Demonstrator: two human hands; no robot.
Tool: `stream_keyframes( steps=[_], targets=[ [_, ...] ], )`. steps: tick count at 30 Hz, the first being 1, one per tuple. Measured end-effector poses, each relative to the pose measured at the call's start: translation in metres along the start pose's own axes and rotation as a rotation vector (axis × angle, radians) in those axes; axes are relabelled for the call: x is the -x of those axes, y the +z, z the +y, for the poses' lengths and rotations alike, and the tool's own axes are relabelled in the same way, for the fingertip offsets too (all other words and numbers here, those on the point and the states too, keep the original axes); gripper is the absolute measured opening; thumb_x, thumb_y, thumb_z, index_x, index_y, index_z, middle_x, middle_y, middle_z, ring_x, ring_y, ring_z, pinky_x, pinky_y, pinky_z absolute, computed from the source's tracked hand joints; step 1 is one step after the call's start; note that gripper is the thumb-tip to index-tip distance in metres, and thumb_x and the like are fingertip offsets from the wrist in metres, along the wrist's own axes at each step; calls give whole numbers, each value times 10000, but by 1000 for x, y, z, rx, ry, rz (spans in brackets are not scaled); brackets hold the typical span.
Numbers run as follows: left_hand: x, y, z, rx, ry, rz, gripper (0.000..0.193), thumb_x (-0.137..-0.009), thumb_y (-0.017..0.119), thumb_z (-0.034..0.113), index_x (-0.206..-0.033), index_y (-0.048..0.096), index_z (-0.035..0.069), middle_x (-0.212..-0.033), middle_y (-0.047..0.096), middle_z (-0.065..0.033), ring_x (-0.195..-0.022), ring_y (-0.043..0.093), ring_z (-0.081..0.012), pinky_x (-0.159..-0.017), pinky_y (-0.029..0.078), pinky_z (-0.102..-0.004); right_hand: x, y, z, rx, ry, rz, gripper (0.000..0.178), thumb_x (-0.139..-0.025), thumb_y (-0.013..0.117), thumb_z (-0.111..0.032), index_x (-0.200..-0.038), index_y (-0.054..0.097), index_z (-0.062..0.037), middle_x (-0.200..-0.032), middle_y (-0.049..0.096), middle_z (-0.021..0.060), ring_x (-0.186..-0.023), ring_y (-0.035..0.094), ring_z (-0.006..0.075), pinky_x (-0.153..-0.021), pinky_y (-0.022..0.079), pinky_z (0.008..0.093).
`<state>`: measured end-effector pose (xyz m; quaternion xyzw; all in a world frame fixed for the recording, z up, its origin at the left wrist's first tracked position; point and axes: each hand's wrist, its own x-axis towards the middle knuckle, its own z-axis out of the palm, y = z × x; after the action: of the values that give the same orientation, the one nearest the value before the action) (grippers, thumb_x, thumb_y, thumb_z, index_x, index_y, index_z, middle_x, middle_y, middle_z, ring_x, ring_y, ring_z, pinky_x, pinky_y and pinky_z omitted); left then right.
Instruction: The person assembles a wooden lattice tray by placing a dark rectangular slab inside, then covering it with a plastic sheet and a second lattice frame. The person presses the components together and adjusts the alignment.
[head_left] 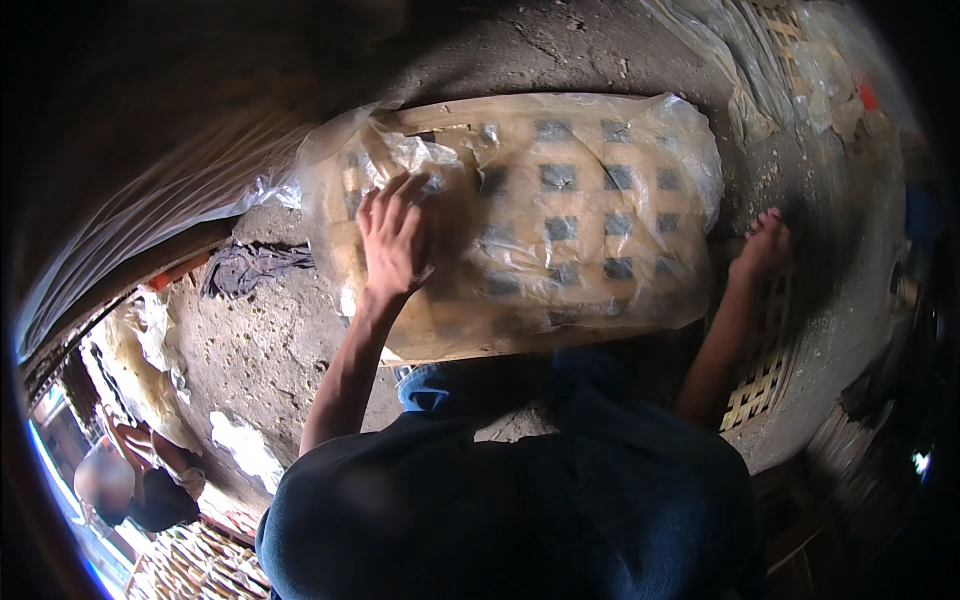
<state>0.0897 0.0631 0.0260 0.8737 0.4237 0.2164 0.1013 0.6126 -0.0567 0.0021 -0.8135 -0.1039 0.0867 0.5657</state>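
A wooden lattice panel [580, 215] lies flat on the concrete ground, covered by a clear plastic sheet [640, 130]. My left hand [398, 235] presses on the plastic near the panel's left end, fingers spread, holding nothing. My right hand [762, 245] rests at the panel's right edge, fingers down against the ground beside a second lattice piece [755, 385]. It grips nothing that I can see.
A dark cloth [245, 268] lies on the ground left of the panel. More crumpled plastic [150, 365] sits at the lower left, near another person [135, 485] crouching there. Plastic-covered lattice work [790, 50] lies at the upper right. My dark blue shirt fills the lower middle.
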Motion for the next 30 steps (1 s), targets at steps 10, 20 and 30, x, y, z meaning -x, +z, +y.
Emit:
stream_keyframes(
  steps=[10,20,30],
  targets=[
    [35,-38,-4,132,-450,261,401,-1064,421,276,-809,604,27,-764,630,-106,-676,621,-246,-624,484,-380,52,36,-57,146,-515,-160,325,-966,648,-63,-1288,620,-30,-1141,640,59,-926,630,131,-747,488,252],
    [81,-71,-15,-183,-496,250,221,-893,769,201,-1005,657,47,-988,689,-98,-897,658,-238,-794,510,-385,224,75,-40,830,-1111,-955,755,-953,580,-519,-1566,390,-121,-1654,254,206,-1528,233,387,-1214,198,600],
    [50,-11,9,-311,-202,-265,738,-985,519,524,-1588,349,134,-1672,261,-143,-1551,193,-368,-1242,78,-586,190,66,-43,814,-1157,-862,679,-976,559,-533,-1528,451,-152,-1628,334,160,-1514,289,336,-1201,232,602]
  ],
)
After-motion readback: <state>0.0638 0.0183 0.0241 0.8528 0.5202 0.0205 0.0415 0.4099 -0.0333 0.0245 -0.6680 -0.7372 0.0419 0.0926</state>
